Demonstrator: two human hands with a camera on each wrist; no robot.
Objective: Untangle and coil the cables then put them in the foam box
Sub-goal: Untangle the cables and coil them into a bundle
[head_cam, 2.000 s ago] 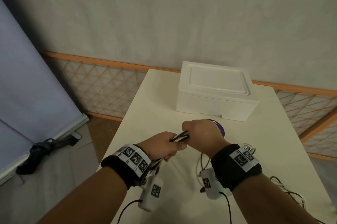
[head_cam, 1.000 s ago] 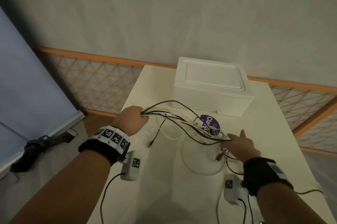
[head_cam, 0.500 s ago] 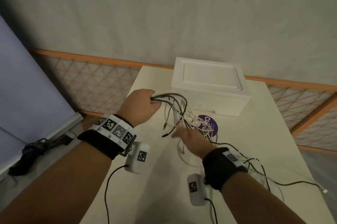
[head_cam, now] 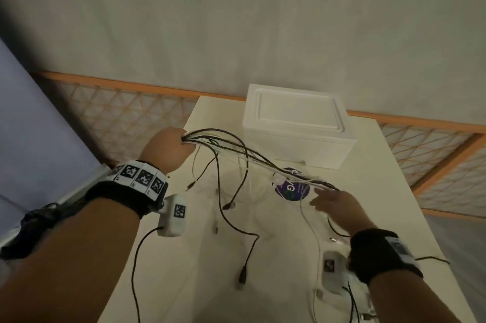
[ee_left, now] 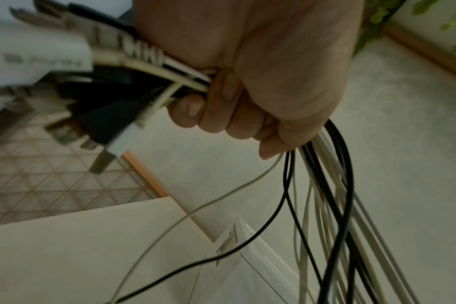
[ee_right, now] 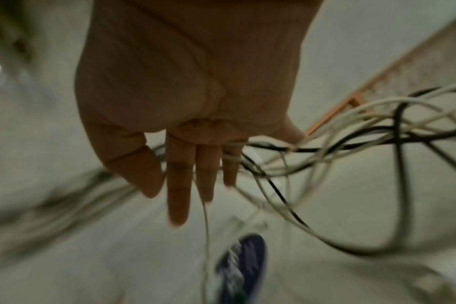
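My left hand (head_cam: pixel 171 150) is raised over the table's left side and grips a bundle of black and white cables (head_cam: pixel 236 154) near their plug ends (ee_left: pixel 99 115); its fingers (ee_left: pixel 221 107) curl round them. The strands run down to my right hand (head_cam: pixel 334 203), which has straight fingers (ee_right: pixel 179 185) combing through the cables (ee_right: pixel 338 139), several strands passing between and beside them. Loose ends with connectors (head_cam: pixel 243 271) dangle to the tabletop. The white foam box (head_cam: pixel 297 125) stands at the table's far side with its lid on.
A round purple sticker or disc (head_cam: pixel 292 187) lies on the cream table (head_cam: pixel 171 283) under the cables. More cable trails off the table's right front (head_cam: pixel 431 259). An orange lattice fence (head_cam: pixel 118 117) runs behind; the floor drops away left.
My right hand has slid from near the left hand out to the right along the cables, stretching the bundle. My left hand holds the bundle in much the same place.
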